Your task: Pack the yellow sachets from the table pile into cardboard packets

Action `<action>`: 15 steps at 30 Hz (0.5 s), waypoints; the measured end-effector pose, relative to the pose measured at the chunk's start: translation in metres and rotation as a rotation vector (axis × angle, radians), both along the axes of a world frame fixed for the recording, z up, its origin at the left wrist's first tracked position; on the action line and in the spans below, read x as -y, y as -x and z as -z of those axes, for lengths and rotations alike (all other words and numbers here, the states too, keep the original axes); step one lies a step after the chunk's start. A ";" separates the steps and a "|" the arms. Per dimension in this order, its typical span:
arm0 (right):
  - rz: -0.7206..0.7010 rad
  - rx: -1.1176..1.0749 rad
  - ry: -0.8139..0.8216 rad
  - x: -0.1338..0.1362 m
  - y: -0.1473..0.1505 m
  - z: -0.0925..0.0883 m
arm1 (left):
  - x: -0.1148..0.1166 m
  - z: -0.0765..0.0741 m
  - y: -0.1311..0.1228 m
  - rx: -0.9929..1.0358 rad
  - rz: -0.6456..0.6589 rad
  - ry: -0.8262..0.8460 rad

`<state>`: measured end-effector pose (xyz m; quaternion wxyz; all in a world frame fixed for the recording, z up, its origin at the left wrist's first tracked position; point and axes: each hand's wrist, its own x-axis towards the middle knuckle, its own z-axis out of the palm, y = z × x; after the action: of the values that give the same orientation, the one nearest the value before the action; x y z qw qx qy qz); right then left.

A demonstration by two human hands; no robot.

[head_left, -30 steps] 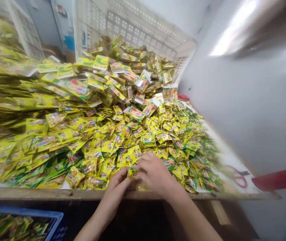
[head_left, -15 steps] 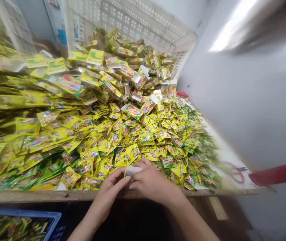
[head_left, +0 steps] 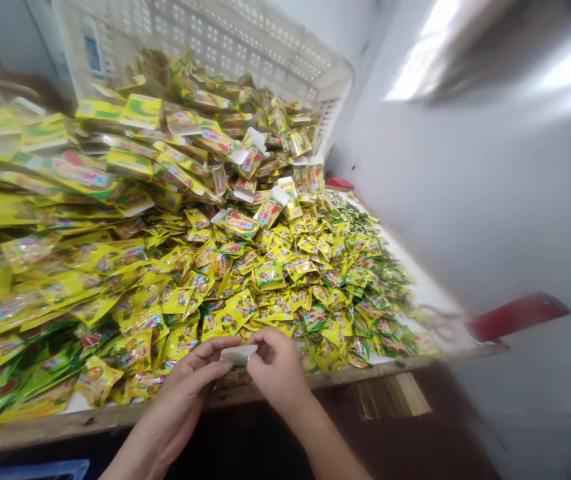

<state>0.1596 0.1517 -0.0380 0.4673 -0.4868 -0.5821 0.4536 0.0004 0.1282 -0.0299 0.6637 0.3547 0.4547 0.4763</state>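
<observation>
At the table's front edge, a small carton (head_left: 238, 356) is held between my two hands, its white flap facing me. My left hand (head_left: 185, 377) grips the carton's left end, with the thumb in front and the fingers behind. At the right end, my right hand (head_left: 279, 368) has thumb and forefinger pinched on the flap. Just beyond lies a heap of small yellow and green sachets (head_left: 235, 313). Farther back, printed yellow cartons (head_left: 238, 223), some with open white flaps, rest on the heap. My hands cover much of the held carton.
A white plastic crate (head_left: 335, 100) lies tipped at the back, spilling cartons. Blurred scissors (head_left: 438, 321) and a red-handled object (head_left: 518, 317) are at the right, by the wooden table edge (head_left: 335, 379). A blue crate rim (head_left: 30, 469) shows at lower left.
The view has swung right, so the heap and crate appear farther left. My right hand has gone from fingers spread over the carton to a pinch at its right end.
</observation>
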 end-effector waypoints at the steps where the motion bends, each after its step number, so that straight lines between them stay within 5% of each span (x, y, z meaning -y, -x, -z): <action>1: 0.035 0.074 -0.095 -0.003 0.002 -0.004 | -0.001 0.000 0.000 -0.022 -0.032 -0.011; 3: 0.016 0.117 -0.178 -0.008 0.003 -0.010 | -0.003 0.003 0.001 -0.099 -0.136 -0.059; 6: -0.110 0.004 -0.090 -0.010 0.000 -0.015 | -0.006 0.010 0.004 -0.229 -0.249 -0.120; 15: -0.040 -0.177 0.125 -0.014 0.005 0.003 | -0.016 0.011 0.002 -0.416 -0.195 -0.243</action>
<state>0.1550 0.1662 -0.0405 0.4765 -0.4614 -0.5186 0.5397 -0.0014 0.1440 -0.0412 0.4596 0.4767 0.5529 0.5058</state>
